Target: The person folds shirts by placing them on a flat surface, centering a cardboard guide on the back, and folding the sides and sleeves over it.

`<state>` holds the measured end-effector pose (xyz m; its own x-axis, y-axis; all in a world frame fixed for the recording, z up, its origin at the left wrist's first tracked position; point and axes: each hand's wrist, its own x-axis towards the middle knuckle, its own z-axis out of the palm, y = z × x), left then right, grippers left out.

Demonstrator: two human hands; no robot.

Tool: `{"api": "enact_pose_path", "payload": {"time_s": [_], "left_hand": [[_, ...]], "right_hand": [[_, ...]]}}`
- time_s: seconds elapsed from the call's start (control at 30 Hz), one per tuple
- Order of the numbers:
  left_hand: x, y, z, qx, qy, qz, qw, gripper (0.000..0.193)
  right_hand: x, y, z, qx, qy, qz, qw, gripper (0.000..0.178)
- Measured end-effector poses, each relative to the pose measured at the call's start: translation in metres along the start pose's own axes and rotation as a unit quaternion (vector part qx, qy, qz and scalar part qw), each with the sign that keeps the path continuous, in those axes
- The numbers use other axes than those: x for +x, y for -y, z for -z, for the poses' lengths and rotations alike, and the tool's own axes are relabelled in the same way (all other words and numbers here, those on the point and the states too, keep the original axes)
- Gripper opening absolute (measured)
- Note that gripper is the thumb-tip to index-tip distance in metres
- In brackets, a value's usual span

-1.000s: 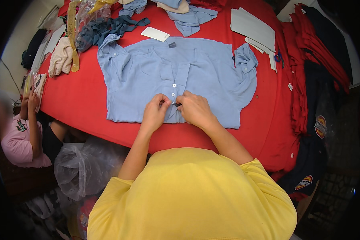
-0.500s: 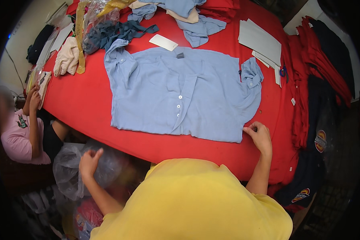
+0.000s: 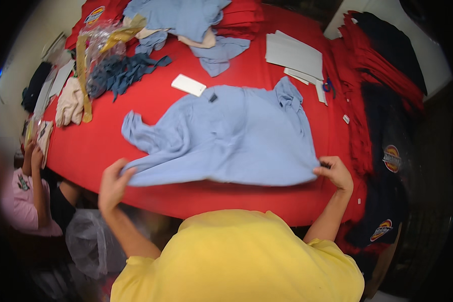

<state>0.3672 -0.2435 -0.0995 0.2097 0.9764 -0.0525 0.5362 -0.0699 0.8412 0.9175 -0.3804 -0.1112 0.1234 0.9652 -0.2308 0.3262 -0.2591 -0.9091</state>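
Observation:
A light blue short-sleeved shirt [image 3: 246, 136] lies across the red-covered table [image 3: 186, 199], its neck with a dark label away from me. My left hand [image 3: 115, 186] pinches the left corner of its near edge, and my right hand [image 3: 337, 172] grips the right corner. Between them that edge is drawn out nearly straight and looks slightly raised off the cloth. The left side of the shirt is bunched in folds, with one sleeve sticking out; the right half is smoother. No buttons can be made out on it.
Beyond the neck lies a white card [image 3: 189, 85]. Farther back are a heap of dark teal strips [image 3: 126, 73], more blue garments [image 3: 186, 20] and grey-white sheets [image 3: 294, 55]. Red and navy garments [image 3: 382, 55] hang along the right. A person in pink [image 3: 27, 201] sits at left.
My left hand has come up from beside the table to grip the shirt. The flat, buttoned front is now shifted and creased, its near edge pulled toward me.

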Motion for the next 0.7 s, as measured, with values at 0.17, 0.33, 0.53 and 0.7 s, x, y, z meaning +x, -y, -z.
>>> {"api": "enact_pose_path", "payload": {"time_s": [0.17, 0.33, 0.53, 0.7], "left_hand": [[-0.027, 0.021, 0.06, 0.127, -0.121, 0.092, 0.98, 0.022], [0.026, 0.036, 0.009, 0.114, -0.093, 0.039, 0.988, 0.037], [0.079, 0.044, -0.077, 0.25, -0.162, 0.177, 0.938, 0.054], [0.09, 0.019, -0.092, 0.274, -0.192, 0.178, 0.926, 0.058]], "right_hand": [[-0.003, 0.013, 0.001, 0.057, -0.071, -0.013, 0.996, 0.017], [0.122, -0.097, 0.039, -0.262, -0.31, 0.043, 0.913, 0.041], [0.269, -0.07, 0.072, -0.272, -0.394, 0.063, 0.876, 0.048], [0.315, 0.006, 0.075, -0.324, -0.554, 0.179, 0.745, 0.043]]}}
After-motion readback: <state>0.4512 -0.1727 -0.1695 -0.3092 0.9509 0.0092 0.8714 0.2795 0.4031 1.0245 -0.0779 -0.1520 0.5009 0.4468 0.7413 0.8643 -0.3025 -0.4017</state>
